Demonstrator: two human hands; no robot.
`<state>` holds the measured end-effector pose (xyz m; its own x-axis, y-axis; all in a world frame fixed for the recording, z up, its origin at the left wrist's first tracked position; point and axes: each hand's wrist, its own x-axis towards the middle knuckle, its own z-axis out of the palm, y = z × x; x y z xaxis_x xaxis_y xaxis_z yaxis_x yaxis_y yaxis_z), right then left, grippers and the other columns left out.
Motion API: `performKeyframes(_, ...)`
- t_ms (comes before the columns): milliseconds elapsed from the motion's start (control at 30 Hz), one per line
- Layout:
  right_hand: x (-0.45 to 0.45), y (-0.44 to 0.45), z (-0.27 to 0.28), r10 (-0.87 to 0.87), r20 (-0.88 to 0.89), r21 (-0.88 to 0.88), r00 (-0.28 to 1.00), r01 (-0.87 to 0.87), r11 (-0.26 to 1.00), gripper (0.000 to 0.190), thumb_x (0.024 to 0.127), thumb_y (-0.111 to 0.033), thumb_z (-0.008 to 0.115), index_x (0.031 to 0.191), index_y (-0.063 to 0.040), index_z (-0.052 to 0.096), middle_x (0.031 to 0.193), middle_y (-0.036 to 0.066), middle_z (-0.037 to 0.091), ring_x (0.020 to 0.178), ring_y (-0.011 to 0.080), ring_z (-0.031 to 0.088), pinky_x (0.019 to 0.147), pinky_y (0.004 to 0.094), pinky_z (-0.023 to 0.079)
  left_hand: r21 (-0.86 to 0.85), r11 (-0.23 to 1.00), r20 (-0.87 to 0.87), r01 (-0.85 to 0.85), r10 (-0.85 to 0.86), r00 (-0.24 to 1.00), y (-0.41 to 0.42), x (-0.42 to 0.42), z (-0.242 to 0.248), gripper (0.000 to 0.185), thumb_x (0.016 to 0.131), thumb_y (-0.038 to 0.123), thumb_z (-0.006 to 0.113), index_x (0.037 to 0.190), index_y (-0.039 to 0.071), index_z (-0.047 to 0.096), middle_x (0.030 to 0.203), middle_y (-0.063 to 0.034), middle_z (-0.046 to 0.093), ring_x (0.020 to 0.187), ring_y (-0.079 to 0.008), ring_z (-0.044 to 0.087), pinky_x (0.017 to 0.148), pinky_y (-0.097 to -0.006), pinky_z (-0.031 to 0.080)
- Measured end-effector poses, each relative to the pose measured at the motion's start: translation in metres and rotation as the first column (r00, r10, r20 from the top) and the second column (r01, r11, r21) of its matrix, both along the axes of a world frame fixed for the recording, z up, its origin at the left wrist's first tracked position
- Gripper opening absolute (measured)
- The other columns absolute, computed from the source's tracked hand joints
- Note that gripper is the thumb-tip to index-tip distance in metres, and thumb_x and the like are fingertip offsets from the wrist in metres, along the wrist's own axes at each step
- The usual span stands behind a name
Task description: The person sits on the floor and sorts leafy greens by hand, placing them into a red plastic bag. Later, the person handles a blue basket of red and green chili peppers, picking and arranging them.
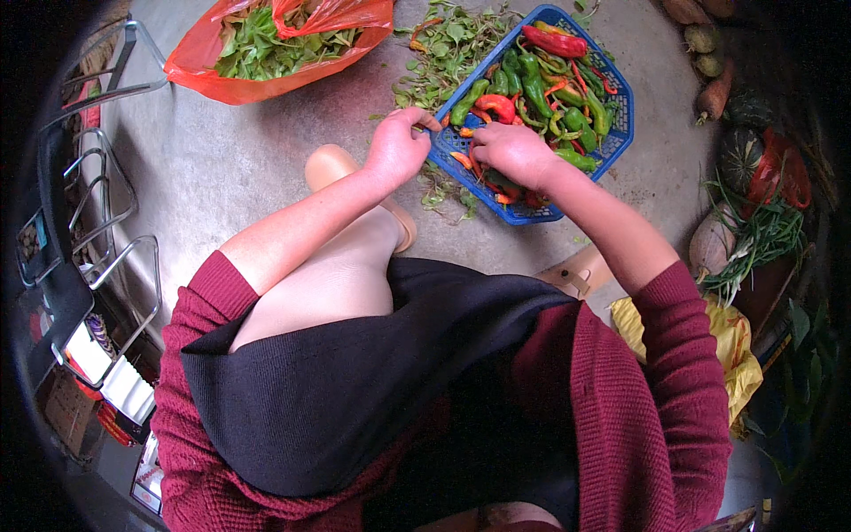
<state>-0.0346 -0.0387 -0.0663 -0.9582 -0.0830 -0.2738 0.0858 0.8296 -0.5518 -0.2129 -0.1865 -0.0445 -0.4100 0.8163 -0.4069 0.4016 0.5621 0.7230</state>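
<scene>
A blue plastic basket (623,143) of red, green and orange peppers stands on the floor before me. My left hand (401,143) is at its left rim, fingers curled and fingertips against the edge; whether they pinch anything is hidden. Inside the basket, my right hand (510,153) reaches down among the peppers. Its fingertips meet a small orange pepper (467,132), and I cannot tell whether they grip it. Large green peppers (532,80) and a big red pepper (555,42) lie in the far part. Darker red peppers (505,193) are partly covered by my right hand.
Loose leafy greens (442,56) lie on the concrete floor (266,159) beside the basket. A red plastic bag (219,83) of leaves stands far left, near a metal rack (110,193). Squashes (715,239), spring onions (764,236) and a yellow bag (731,352) line the right.
</scene>
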Motion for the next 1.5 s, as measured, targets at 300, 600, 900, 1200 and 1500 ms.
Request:
performKeyframes(300,0.004,0.002,-0.003,-0.295,-0.019,-0.174,0.955,0.287,0.942,0.014,0.079,-0.011,0.063,0.092,-0.007,0.063,0.089,0.010,0.060,0.086,0.0298,0.061,0.072,0.0393,0.051,-0.045,0.998,0.060,-0.040,0.042,0.997,0.001,0.000,0.006,0.023,0.076,0.000,0.056,0.095,0.002,0.068,0.093,-0.0101,0.068,0.078,-0.0163,0.062,0.076,-0.0295,0.051)
performKeyframes(600,0.008,0.025,0.019,-0.234,0.762,-0.624,0.604,0.781,-0.017,0.017,0.090,-0.016,0.068,0.101,-0.004,0.063,0.082,0.001,0.064,0.066,0.0047,0.055,0.055,0.0188,0.045,0.028,0.998,0.467,-0.050,0.031,0.884,0.018,0.007,0.026,0.021,0.082,0.009,0.068,0.102,0.003,0.070,0.082,-0.0057,0.067,0.066,-0.0120,0.059,0.065,-0.0271,0.051)
performKeyframes(900,0.008,0.011,0.032,-0.170,0.749,-0.655,0.641,0.678,-0.332,0.027,0.091,-0.006,0.063,0.113,0.006,0.054,0.103,0.014,0.065,0.090,0.0162,0.066,0.081,0.0238,0.057,-0.252,0.935,0.854,-0.251,0.337,0.396,0.018,0.011,0.025,0.026,0.093,0.013,0.062,0.113,-0.003,0.060,0.091,-0.0050,0.064,0.077,-0.0101,0.059,0.071,-0.0223,0.050)
performKeyframes(1200,0.010,0.018,0.035,-0.180,0.771,-0.633,0.610,0.708,-0.313,0.031,0.090,-0.006,0.064,0.114,0.008,0.051,0.103,0.016,0.065,0.094,0.0207,0.068,0.084,0.0274,0.058,-0.286,0.921,0.856,-0.266,0.370,0.362,0.017,0.014,0.036,0.020,0.095,0.012,0.057,0.110,-0.001,0.058,0.089,-0.0052,0.063,0.076,-0.0109,0.060,0.072,-0.0229,0.051)
performKeyframes(1500,0.016,0.027,0.027,-0.268,0.654,-0.553,0.707,0.689,0.469,0.016,0.088,-0.011,0.068,0.086,0.001,0.058,0.074,0.006,0.066,0.062,0.0122,0.065,0.055,0.0265,0.056,-0.136,0.887,0.665,-0.441,0.412,0.623,0.029,-0.016,0.036,0.023,0.090,0.015,0.060,0.103,-0.004,0.061,0.079,-0.0052,0.062,0.066,-0.0097,0.057,0.059,-0.0224,0.046)
